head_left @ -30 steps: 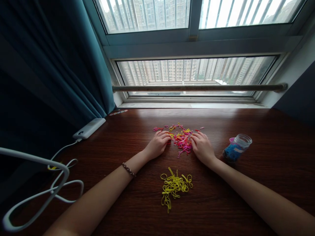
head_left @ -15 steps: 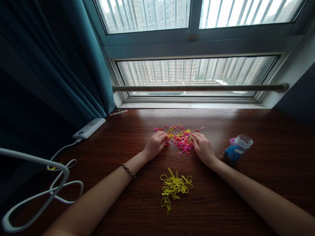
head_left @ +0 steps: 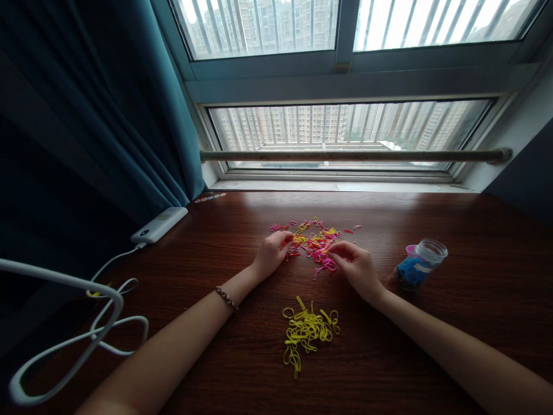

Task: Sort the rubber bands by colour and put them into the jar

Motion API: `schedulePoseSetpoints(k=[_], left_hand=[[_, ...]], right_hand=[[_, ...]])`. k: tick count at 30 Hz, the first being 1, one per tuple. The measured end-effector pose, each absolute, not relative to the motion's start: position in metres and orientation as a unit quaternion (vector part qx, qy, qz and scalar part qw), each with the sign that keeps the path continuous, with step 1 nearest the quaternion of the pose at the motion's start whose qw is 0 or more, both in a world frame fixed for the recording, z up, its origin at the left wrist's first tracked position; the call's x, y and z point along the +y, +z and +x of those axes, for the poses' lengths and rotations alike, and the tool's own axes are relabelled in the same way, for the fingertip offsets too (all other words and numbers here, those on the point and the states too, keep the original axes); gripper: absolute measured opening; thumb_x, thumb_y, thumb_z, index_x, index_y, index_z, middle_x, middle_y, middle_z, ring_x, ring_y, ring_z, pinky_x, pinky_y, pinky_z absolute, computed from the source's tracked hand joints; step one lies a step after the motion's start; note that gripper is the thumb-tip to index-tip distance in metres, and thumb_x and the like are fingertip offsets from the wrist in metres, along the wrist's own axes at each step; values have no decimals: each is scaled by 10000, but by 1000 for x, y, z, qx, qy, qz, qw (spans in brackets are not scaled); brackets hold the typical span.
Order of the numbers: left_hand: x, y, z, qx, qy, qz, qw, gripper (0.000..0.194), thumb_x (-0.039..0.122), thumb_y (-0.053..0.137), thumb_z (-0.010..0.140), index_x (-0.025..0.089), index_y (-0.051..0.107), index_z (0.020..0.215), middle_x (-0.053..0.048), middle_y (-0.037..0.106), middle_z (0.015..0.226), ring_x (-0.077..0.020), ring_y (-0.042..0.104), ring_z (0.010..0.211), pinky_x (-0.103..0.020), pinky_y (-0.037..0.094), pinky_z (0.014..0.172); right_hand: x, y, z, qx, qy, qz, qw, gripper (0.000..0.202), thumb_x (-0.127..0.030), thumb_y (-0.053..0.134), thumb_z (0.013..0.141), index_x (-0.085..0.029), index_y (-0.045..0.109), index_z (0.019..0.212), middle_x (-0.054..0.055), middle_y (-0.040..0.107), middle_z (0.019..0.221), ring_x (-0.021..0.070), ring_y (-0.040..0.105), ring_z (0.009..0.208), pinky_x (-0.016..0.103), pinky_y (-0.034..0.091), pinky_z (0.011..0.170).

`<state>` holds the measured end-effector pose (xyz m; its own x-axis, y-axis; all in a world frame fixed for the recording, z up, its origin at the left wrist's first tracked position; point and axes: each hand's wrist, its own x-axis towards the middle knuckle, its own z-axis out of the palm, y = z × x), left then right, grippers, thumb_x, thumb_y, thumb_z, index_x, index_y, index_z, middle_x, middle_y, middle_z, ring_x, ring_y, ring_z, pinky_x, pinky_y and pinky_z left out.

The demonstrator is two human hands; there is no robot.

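Observation:
A loose pile of pink, red and yellow rubber bands point(head_left: 318, 245) lies on the dark wooden table. At its left edge is my left hand point(head_left: 273, 253), fingertips closed together on something too small to make out. My right hand point(head_left: 355, 270) reaches over the pile's right side, thumb and forefinger pinched; what is between them, if anything, is too small to tell. Nearer to me, a separate heap of yellow bands point(head_left: 307, 329) lies between my forearms.
A clear jar with blue contents point(head_left: 418, 266) leans at the right, a pink thing beside it. A white power strip point(head_left: 159, 225) and a looped white cable point(head_left: 114, 297) are at the left. A blue curtain point(head_left: 173, 115) hangs beside the window.
My right hand has moved left and slightly nearer to me, over the pile's right part. My left hand has barely moved. The view has shifted slightly.

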<state>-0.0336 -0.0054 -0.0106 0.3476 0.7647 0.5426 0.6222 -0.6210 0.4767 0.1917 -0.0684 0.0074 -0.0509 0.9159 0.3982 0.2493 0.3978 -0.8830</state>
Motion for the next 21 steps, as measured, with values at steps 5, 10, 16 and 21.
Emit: schedulePoseSetpoints(k=[5,10,16,21], left_hand=[[-1,-10,-35,441,418,782,139,136,213,530,798,168,614,893,-48,653,886,-149,601,766,-255,485,689],[1,-8,-36,435,452,762,162,102,202,545,782,165,634,816,-47,635,846,-147,584,767,-267,482,709],[0,-4,-32,398,476,749,232,88,230,606,743,156,653,752,-67,612,861,-175,566,882,-290,476,771],[-17,8,-21,332,417,783,320,116,246,624,737,142,675,737,-73,626,828,-158,586,791,-271,480,717]], right_hand=[[-93,23,177,-819,359,-268,358,130,-283,614,755,-167,673,752,22,642,654,112,559,601,227,442,601],[-91,20,178,-830,316,-295,353,185,-315,560,800,-175,680,792,19,641,648,100,534,546,209,407,530],[-52,-3,206,-705,118,-544,441,204,-254,482,813,-185,651,904,70,660,910,211,560,835,336,430,741],[-36,-21,216,-724,75,-571,380,255,-188,441,805,-180,647,955,59,652,972,227,496,907,371,384,837]])
